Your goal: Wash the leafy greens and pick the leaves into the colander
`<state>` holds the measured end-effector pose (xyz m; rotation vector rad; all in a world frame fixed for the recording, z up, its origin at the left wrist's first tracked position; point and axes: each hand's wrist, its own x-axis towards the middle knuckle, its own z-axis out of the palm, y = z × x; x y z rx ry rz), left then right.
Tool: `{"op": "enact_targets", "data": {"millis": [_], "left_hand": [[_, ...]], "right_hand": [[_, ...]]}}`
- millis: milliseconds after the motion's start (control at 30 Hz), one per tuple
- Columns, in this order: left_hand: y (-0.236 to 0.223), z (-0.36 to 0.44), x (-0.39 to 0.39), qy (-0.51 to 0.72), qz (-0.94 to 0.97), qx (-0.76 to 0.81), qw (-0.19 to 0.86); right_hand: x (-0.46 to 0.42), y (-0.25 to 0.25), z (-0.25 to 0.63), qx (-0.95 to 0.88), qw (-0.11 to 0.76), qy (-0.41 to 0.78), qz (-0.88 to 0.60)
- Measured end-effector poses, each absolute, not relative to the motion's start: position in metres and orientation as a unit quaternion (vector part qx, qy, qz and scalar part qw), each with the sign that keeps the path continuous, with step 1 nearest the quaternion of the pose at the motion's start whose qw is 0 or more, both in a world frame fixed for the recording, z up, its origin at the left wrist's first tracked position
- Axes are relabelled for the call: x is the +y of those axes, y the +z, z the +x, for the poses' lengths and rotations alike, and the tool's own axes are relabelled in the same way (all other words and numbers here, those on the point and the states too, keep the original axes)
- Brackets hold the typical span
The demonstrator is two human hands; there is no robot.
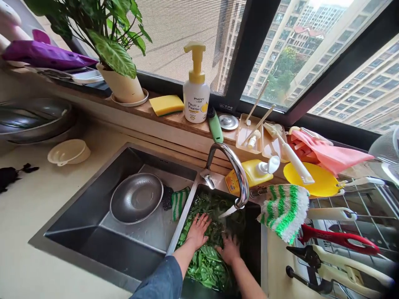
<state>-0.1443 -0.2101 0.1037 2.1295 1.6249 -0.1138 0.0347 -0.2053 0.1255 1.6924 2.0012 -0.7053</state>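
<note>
Filling the right basin (pixel 254 236): leafy greens (pixel 205 268), a loose wet heap that reaches along the left wall and lies in water toward the back.
Left hand (pixel 197 232): palm down on the greens, fingers lightly spread, nothing pinched; a dark blue sleeve covers part of the forearm.
Right hand (pixel 230 249): palm down among the greens at their right side, thumb held apart from the fingers; the fingertips blur into the water, so their contact is hard to tell.
Faucet (pixel 243 180): arched over the right basin, with a stream of water (pixel 229 211) coming down just beyond the two hands.
Left basin (pixel 77 249): a metal colander (pixel 137 198), beside it a dark scrubber (pixel 167 198) and a green-and-white striped cloth (pixel 180 204).
Behind the faucet: a yellow bottle (pixel 249 175) with a white pump.
Windowsill: a potted plant (pixel 124 85), a yellow sponge (pixel 166 105), a white pump bottle (pixel 196 99) and a green-handled brush (pixel 215 128).
Surface at left (pixel 18 236): a cream-coloured strainer (pixel 69 153).
Right of the basin: a second striped cloth (pixel 285 209), and a wire rack (pixel 374 211) near a red-handled tool (pixel 339 240).
</note>
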Motion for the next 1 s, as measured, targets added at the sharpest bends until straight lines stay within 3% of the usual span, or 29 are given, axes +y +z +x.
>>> {"op": "enact_targets", "data": {"millis": [67,233,433,533,733,867,1000], "left_hand": [[0.109,-0.145,-0.208,-0.063,0.761,0.595,0.251],[0.118,-0.118,-0.235,0.008,0.739,0.644,0.197],[0.066,-0.118,-0.277,-0.105,0.73,0.638,0.223],[0.052,-0.123,-0.266,-0.148,0.706,0.64,0.264],[0.088,-0.118,-0.252,-0.147,0.716,0.629,0.265],[0.097,-0.122,-0.268,-0.093,0.755,0.604,0.238],[0.094,-0.126,-0.274,-0.182,0.74,0.595,0.256]], "right_hand": [[-0.186,0.134,0.035,0.725,0.185,-0.277,0.602],[-0.133,0.148,0.023,0.714,0.041,-0.157,0.681],[-0.15,0.123,-0.011,0.724,0.15,-0.283,0.611],[-0.189,0.119,-0.01,0.737,0.134,-0.215,0.627],[-0.24,0.116,0.024,0.757,0.208,-0.222,0.578],[-0.25,0.116,0.025,0.733,0.167,-0.179,0.635],[-0.247,0.129,0.024,0.723,0.216,-0.279,0.594]]}}
